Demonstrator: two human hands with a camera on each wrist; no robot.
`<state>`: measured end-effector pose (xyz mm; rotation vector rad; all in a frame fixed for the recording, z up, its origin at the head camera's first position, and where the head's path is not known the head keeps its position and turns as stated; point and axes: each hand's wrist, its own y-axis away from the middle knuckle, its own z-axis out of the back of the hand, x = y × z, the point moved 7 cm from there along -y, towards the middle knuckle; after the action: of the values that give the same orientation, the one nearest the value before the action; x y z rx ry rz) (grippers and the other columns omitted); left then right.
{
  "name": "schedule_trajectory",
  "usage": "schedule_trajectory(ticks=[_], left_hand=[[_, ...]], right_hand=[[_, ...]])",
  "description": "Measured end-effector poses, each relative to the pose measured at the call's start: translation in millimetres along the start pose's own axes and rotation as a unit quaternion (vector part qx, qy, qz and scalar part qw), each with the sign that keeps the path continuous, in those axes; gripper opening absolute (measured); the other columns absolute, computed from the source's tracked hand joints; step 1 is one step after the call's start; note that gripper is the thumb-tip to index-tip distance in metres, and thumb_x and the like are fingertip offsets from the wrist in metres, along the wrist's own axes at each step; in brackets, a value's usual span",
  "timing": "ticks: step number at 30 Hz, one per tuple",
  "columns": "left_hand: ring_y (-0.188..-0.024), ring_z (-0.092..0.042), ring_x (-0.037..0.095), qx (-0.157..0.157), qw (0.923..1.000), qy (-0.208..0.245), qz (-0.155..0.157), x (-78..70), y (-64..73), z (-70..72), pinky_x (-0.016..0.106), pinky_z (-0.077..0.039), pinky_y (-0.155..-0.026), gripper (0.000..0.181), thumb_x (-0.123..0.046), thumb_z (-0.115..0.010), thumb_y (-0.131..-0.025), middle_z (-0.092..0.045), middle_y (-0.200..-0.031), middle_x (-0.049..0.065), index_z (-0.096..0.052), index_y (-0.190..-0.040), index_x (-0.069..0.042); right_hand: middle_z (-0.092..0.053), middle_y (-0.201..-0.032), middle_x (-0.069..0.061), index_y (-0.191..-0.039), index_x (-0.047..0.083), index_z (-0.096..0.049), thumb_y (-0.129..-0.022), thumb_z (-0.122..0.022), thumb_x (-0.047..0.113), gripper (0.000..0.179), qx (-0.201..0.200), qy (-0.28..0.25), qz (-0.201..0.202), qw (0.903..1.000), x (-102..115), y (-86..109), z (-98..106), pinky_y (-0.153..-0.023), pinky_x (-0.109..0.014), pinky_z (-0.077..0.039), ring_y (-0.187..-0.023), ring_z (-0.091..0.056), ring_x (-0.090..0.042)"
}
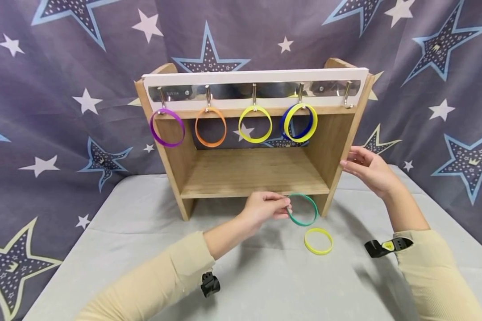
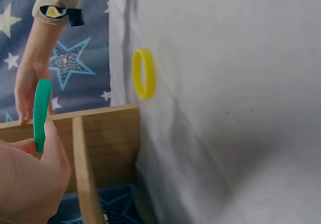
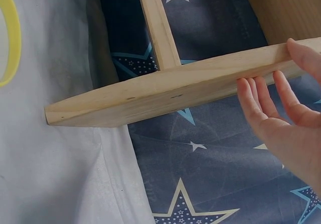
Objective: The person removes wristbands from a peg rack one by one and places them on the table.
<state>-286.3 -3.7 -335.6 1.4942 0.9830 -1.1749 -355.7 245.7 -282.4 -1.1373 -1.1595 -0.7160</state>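
My left hand pinches a green wristband by its left side, just in front of the lower shelf. In the left wrist view the green wristband stands edge-on between thumb and fingers. A yellow wristband lies flat on the table below it. At the right, my right hand touches the side panel of a wooden rack. In the right wrist view its fingers rest extended against the panel's outer face, the thumb at the front edge.
Along the rack's top runs a hook rail. From its hooks hang a purple band, an orange band, a yellow band, and a blue band with another yellow band. The rightmost hook is bare. Star-patterned cloth hangs behind.
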Motion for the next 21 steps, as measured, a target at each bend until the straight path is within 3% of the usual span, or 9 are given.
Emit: schedule_trajectory(ticks=[9,21], left_hand=[[-0.063,-0.067,0.007,-0.001,0.9996,0.0,0.027,23.0,-0.4,5.1,0.03,-0.062,-0.079,0.022,-0.001,-0.065,-0.088,-0.073,-0.095,0.022,-0.066,-0.106,0.011],[-0.07,-0.069,0.01,-0.011,0.9985,0.0,0.053,51.4,-2.1,8.3,0.028,-0.063,-0.076,0.019,-0.001,-0.063,-0.09,-0.068,-0.109,0.029,-0.066,-0.105,0.01]], right_hand=[[-0.065,-0.101,0.007,-0.11,0.015,-0.059,-0.091,-0.054,-0.009,0.031,0.0,-0.007,0.001,1.0,0,-0.2,0,-0.082,-0.014,-0.057,-0.091,-0.062,-0.004],[-0.064,-0.1,0.006,-0.11,0.014,-0.06,-0.092,-0.053,-0.01,0.031,0.003,-0.021,-0.004,0.9998,0,-0.2,-1,-0.083,-0.016,-0.058,-0.091,-0.061,-0.005]])
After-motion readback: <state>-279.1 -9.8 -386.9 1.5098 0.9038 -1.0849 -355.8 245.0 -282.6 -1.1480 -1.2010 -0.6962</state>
